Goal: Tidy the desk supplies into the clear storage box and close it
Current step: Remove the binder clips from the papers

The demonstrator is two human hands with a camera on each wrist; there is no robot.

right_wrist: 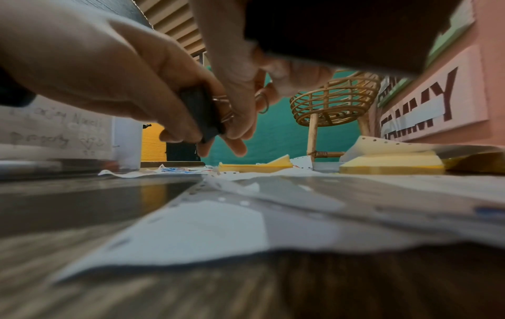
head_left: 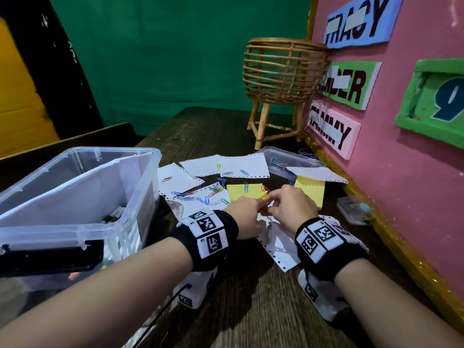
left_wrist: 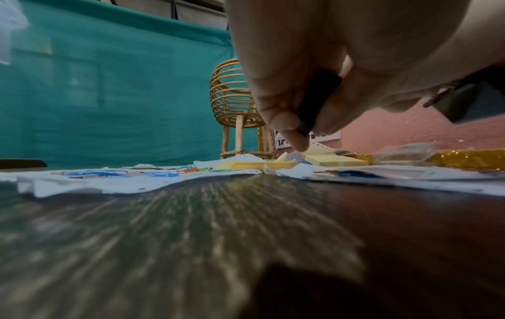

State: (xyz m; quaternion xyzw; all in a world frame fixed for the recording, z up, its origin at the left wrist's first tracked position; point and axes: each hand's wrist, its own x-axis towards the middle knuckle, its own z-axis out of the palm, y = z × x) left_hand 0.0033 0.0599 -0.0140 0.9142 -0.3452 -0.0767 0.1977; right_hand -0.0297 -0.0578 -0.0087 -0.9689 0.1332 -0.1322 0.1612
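Nearest, the left hand [head_left: 247, 217] pinches a black binder clip [right_wrist: 200, 114] while the right hand [head_left: 292, 205] grips its wire handles, likely folding them flat for packing. Beyond lie scattered paper clips [head_left: 198, 194] on the desk [head_left: 251, 310]; the clear storage box [head_left: 75, 197] stands open at left.

Beyond the fingers [head_left: 270, 197] lie yellow sticky pads [head_left: 244, 190] and white perforated sheets [head_left: 241, 165]; left of them, blue, red and green paper clips [head_left: 198, 195]. The worktop [head_left: 251, 310] is dark woodgrain.
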